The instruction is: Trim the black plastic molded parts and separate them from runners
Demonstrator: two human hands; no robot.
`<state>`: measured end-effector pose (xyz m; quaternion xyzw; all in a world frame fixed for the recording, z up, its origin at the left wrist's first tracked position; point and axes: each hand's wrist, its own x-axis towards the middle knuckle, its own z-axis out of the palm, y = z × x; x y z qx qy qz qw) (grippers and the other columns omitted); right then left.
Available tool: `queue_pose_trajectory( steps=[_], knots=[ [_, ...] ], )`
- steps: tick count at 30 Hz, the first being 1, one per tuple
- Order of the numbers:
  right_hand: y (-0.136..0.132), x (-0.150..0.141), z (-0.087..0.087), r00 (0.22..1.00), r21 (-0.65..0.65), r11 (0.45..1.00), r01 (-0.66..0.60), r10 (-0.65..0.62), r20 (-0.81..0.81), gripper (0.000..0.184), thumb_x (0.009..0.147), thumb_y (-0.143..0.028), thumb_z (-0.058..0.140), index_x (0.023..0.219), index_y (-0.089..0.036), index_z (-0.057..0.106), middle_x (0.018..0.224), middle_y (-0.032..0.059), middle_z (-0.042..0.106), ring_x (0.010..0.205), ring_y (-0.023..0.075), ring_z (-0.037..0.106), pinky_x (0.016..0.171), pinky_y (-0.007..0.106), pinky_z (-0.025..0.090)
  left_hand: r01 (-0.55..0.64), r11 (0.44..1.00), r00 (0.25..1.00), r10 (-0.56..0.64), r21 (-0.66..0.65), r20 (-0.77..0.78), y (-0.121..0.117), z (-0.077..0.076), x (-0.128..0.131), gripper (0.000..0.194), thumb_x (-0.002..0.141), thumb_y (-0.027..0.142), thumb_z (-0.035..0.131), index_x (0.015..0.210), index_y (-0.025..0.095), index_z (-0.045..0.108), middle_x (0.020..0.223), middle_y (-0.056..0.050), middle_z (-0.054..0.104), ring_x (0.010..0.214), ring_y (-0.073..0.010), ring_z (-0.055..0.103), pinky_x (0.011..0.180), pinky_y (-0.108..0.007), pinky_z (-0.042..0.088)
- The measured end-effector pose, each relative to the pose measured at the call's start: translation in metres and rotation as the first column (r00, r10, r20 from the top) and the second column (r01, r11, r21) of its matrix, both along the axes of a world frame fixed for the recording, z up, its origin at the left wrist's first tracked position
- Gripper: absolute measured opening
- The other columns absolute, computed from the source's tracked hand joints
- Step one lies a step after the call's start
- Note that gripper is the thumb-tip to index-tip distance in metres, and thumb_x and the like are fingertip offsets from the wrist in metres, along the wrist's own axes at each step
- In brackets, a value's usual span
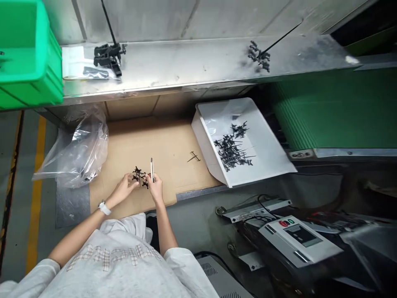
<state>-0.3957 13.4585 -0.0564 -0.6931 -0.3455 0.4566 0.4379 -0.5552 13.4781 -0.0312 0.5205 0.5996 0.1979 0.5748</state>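
Observation:
Over the cardboard-covered worktop (149,132), my left hand (124,189) has its fingers closed on the left side of a branching black plastic part (138,174). My right hand (156,188) is closed around a slim, silvery, knife-like tool (151,167) that points away from me; its exact kind is unclear. The fingertips of that hand are right beside the black part, and whether they touch it is hard to see. A thin black plastic runner (194,156) lies on the cardboard to the right.
A white tray (269,157) holding a pile of black parts (232,153) stands at right. Clear plastic bags (83,149) lie at left. The metal shelf (186,62) carries a green bin (49,62) and black parts (107,56). A control box (300,240) sits lower right.

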Motion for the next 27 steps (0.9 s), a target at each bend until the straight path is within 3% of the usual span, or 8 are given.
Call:
queue_pose_trajectory(
  steps=[3,5,12,15,21,27],
  knots=[
    [-0.003,0.001,0.004,0.999,0.005,0.999,-0.038,0.038,-0.01,0.032,0.083,-0.048,0.057,0.077,-0.017,0.058,0.068,-0.0013,0.059,0.064,0.0114,0.053,0.064,0.025,0.044,0.05,0.99,0.998,-0.046,-0.13,0.033,0.0,-0.011,0.013,0.03,0.089,0.034,0.064,0.108,0.011,0.059,0.076,-0.002,0.068,0.068,-0.0144,0.066,0.069,-0.03,0.055],
    [-0.006,0.0,0.007,0.998,0.004,0.998,-0.058,0.058,0.007,0.031,0.082,-0.047,0.055,0.075,-0.017,0.057,0.065,-0.0022,0.057,0.061,0.0116,0.05,0.062,0.024,0.04,0.038,0.985,0.999,-0.034,-0.168,0.029,-0.001,-0.015,0.013,0.026,0.094,0.036,0.058,0.102,0.011,0.061,0.071,0.001,0.064,0.061,-0.0112,0.061,0.063,-0.028,0.054],
    [-0.013,-0.02,0.013,0.993,0.031,0.996,-0.079,0.076,0.093,0.025,0.08,-0.043,0.055,0.073,-0.018,0.057,0.06,-0.0048,0.051,0.057,0.0113,0.043,0.059,0.023,0.034,0.005,0.998,1.0,-0.005,-0.066,-0.003,0.009,-0.023,-0.013,0.027,0.096,0.038,0.055,0.095,0.012,0.062,0.073,0.001,0.062,0.064,-0.0106,0.06,0.067,-0.028,0.054],
    [-0.015,-0.029,0.012,0.989,0.015,0.998,-0.065,0.063,0.131,0.025,0.079,-0.043,0.055,0.075,-0.018,0.058,0.063,-0.0037,0.054,0.06,0.0122,0.046,0.062,0.023,0.037,-0.005,0.999,1.0,0.006,0.039,-0.017,0.01,-0.017,-0.023,0.026,0.095,0.037,0.056,0.089,0.012,0.061,0.07,0.001,0.061,0.066,-0.0118,0.061,0.072,-0.031,0.053],
    [-0.021,-0.037,0.008,0.987,-0.048,0.999,-0.001,0.009,0.163,0.03,0.076,-0.042,0.06,0.091,-0.017,0.057,0.08,0.0034,0.066,0.073,0.0165,0.06,0.071,0.027,0.047,0.002,0.959,0.989,0.039,0.285,-0.14,-0.01,0.007,-0.034,0.02,0.093,0.036,0.05,0.089,0.018,0.056,0.085,-0.007,0.069,0.082,-0.0204,0.068,0.08,-0.034,0.05],
    [-0.017,-0.042,0.028,0.977,0.069,0.987,-0.147,0.134,0.167,0.032,0.072,-0.036,0.069,0.099,-0.019,0.065,0.104,0.0084,0.071,0.096,0.0219,0.064,0.091,0.034,0.048,0.088,0.897,0.923,0.089,0.433,-0.373,-0.028,0.024,-0.026,0.017,0.091,0.034,0.046,0.081,0.021,0.052,0.088,-0.013,0.072,0.091,-0.0305,0.067,0.095,-0.046,0.042]
  ],
)
